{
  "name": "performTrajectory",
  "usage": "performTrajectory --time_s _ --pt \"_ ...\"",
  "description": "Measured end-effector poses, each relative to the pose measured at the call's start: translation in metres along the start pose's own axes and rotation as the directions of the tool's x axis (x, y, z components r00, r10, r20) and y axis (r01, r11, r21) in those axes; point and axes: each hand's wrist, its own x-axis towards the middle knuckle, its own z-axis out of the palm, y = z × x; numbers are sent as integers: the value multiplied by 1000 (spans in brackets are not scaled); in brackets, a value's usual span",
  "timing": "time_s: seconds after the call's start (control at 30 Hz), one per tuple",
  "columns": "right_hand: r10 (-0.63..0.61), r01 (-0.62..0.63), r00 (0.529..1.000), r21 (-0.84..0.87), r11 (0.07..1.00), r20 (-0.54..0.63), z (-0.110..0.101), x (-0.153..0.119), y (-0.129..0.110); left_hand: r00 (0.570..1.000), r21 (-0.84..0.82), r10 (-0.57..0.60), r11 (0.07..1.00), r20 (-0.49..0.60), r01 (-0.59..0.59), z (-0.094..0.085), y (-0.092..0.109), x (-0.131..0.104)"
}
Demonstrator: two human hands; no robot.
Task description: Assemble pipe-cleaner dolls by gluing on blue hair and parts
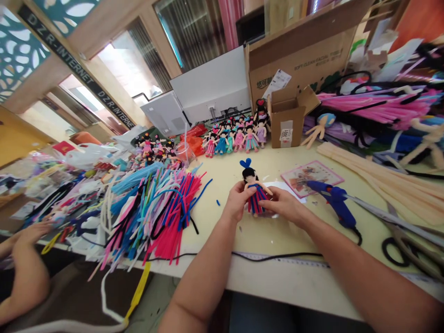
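Note:
A small doll (255, 196) with black hair, a blue bow and a blue and pink striped dress stands upright between my hands, just above the table. My left hand (239, 199) grips its left side, with the thumb over the top of the dress. On the other side my right hand (282, 203) pinches the lower edge of the dress between its fingers. White paper (289, 190) lies behind my right hand. Near it is a pink-edged card (312, 178). A blue glue gun (335, 201) rests to the right, its nozzle over the card.
Pipe cleaners (163, 203) are heaped at left; several finished dolls (237, 136) stand at the back beside a small carton (286, 122). Scissors (404, 231) and beige pipe cleaners (381, 178) lie right. A black cord (263, 257) crosses the front. Another person's arm (29, 259) is far left.

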Motion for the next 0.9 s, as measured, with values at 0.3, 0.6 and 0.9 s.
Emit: performTrajectory --time_s 0.3,0.6,0.9 --pt "10 -29 994 -177 984 -107 -8 4 2 973 -15 118 992 -196 -123 -14 24 12" --pt "-105 50 983 -329 943 -150 -8 7 8 954 123 298 949 -42 -291 25 51 25" --pt "-79 27 982 -289 957 -171 -14 11 12 949 199 315 932 -28 -304 39 46 15"
